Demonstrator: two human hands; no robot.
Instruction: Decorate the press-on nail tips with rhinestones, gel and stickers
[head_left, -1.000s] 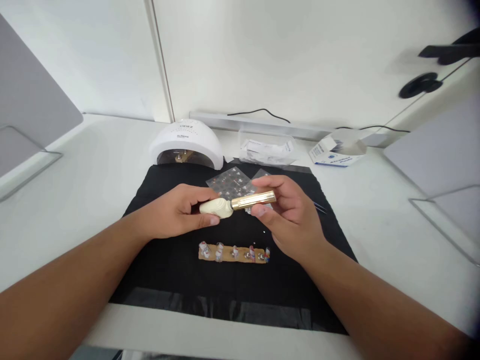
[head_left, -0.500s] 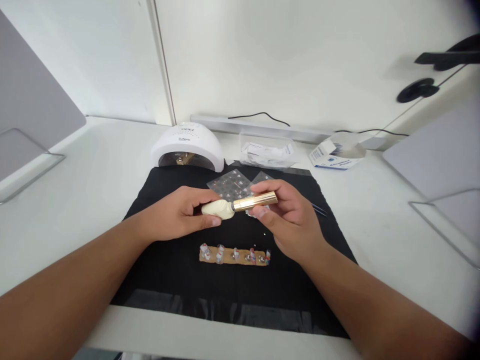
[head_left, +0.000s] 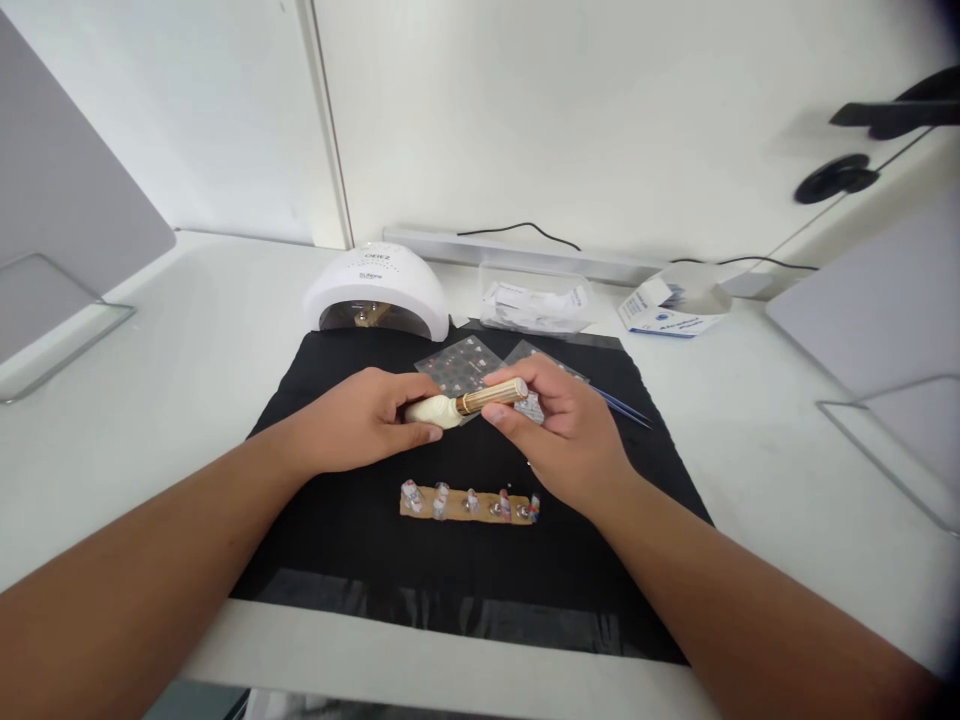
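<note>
Between thumb and fingers, my left hand (head_left: 375, 418) grips a cream nail polish bottle (head_left: 435, 411), tilted over the black mat. My right hand (head_left: 559, 425) pinches the bottle's ribbed gold cap (head_left: 491, 397), which meets the bottle neck; whether it is screwed tight I cannot tell. Nearer to me lies a tan display strip (head_left: 454, 507) bearing several decorated false nails (head_left: 441, 500). Behind my hands are a clear nail sticker sheet (head_left: 459, 366) and another sheet (head_left: 525, 352), partly covered by my right hand. Blue tweezers (head_left: 626, 408) rest just beyond that hand.
A white nail lamp (head_left: 379, 285) stands at the back left with a strip inside it. Behind the black mat (head_left: 360, 560) are a clear plastic box (head_left: 534, 300) and an opened small carton (head_left: 671, 303). Grey panels flank the white table (head_left: 750, 420).
My right hand has moved left and slightly down with the gold cap, which now sits closer against the bottle. More of the tweezers shows. My left hand has barely moved.
</note>
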